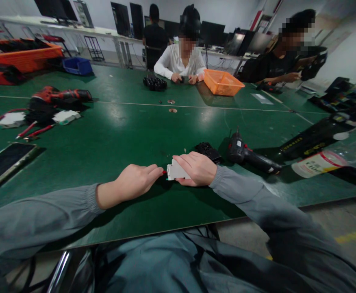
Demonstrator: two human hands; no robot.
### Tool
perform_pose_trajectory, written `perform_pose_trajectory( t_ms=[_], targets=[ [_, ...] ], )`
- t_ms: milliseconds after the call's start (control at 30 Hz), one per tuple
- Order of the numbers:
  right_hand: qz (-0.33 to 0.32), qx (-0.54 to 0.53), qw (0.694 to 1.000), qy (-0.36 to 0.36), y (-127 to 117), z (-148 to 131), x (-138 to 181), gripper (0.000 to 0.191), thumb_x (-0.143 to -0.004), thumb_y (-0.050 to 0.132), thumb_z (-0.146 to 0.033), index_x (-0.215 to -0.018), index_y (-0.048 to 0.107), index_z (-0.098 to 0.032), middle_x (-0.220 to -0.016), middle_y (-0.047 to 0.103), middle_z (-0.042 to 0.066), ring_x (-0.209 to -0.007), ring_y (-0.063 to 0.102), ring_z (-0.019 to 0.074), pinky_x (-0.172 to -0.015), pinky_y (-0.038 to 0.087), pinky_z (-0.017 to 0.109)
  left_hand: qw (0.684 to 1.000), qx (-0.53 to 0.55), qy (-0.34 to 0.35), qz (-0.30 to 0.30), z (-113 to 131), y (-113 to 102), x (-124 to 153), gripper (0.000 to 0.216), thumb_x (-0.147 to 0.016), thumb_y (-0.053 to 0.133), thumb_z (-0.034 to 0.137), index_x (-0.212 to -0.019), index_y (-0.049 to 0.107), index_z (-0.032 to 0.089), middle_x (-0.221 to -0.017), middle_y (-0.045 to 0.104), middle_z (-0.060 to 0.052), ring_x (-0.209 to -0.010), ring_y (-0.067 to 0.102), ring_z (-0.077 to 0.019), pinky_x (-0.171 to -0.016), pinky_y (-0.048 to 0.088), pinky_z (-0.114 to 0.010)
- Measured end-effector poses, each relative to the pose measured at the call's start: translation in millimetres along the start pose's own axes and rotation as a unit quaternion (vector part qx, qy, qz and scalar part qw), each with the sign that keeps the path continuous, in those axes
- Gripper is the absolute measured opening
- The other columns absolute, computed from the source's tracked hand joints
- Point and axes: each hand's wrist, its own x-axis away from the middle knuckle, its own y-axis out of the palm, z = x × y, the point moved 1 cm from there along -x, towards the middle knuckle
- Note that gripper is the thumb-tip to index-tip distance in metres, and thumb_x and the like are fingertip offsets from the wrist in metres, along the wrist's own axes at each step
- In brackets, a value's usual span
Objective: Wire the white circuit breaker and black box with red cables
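Near the table's front edge, my right hand (199,167) is wrapped over a white circuit breaker (174,170), which lies on its side with one narrow end facing left. A touch of green shows at that end's lower corner. My left hand (140,179) comes in from the left with fingers pressed together. Its fingertips pinch a small red part (164,172) against the breaker's end; the part is mostly hidden, so its kind cannot be made out. Just behind my right hand lies a black ridged part (208,152), partly covered by it.
A black power drill (242,152), a dark bottle (312,136) and a labelled plastic bottle (318,163) lie to the right. On the left are a phone (9,162), a red drill (59,97) and white modules (66,116). Across the table, a person handles something beside an orange basket (223,83).
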Motion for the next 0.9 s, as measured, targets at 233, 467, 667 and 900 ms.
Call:
perform_pose_trajectory(
  t_ms=[233, 467, 667, 900],
  targets=[
    [0.008, 0.009, 1.0, 0.018, 2, -3, -2, 0.062, -0.094, 0.05, -0.045, -0.13, 0.047, 0.005, -0.113, 0.065, 0.024, -0.091, 0.062, 0.0294, -0.075, 0.048, 0.043, 0.999, 0.009, -0.032, -0.018, 0, 2, 0, 0.029, -0.104, 0.035, 0.03, -0.107, 0.061, 0.018, -0.081, 0.067, -0.001, -0.059, 0.061, -0.0129, -0.044, 0.031, -0.025],
    [-0.001, 0.011, 1.0, 0.027, 3, -4, -3, 0.062, -0.093, 0.051, -0.045, -0.13, 0.048, 0.005, -0.111, 0.065, 0.024, -0.09, 0.061, 0.0291, -0.075, 0.046, 0.043, 0.999, -0.013, -0.023, -0.022, 1, 0, -1, 0.029, -0.103, 0.036, 0.029, -0.107, 0.062, 0.018, -0.077, 0.066, -0.001, -0.056, 0.06, -0.0132, -0.043, 0.029, -0.025],
    [0.024, -0.011, 0.998, 0.052, -4, 2, -6, 0.062, -0.092, 0.056, -0.045, -0.131, 0.047, 0.002, -0.115, 0.064, 0.023, -0.095, 0.061, 0.0304, -0.079, 0.047, 0.043, 0.997, 0.039, -0.072, -0.012, -7, 3, -5, 0.032, -0.103, 0.036, 0.033, -0.106, 0.064, 0.019, -0.092, 0.072, -0.003, -0.068, 0.067, -0.014, -0.047, 0.036, -0.024],
    [0.041, -0.019, 0.994, 0.095, -9, 15, 2, 0.06, -0.091, 0.054, -0.048, -0.128, 0.049, -0.001, -0.106, 0.067, 0.02, -0.085, 0.062, 0.0283, -0.074, 0.048, 0.042, 0.993, 0.055, -0.102, -0.009, -9, 3, -5, 0.036, -0.104, 0.034, 0.036, -0.106, 0.065, 0.018, -0.095, 0.074, -0.004, -0.069, 0.068, -0.0145, -0.046, 0.036, -0.023]
  ],
)
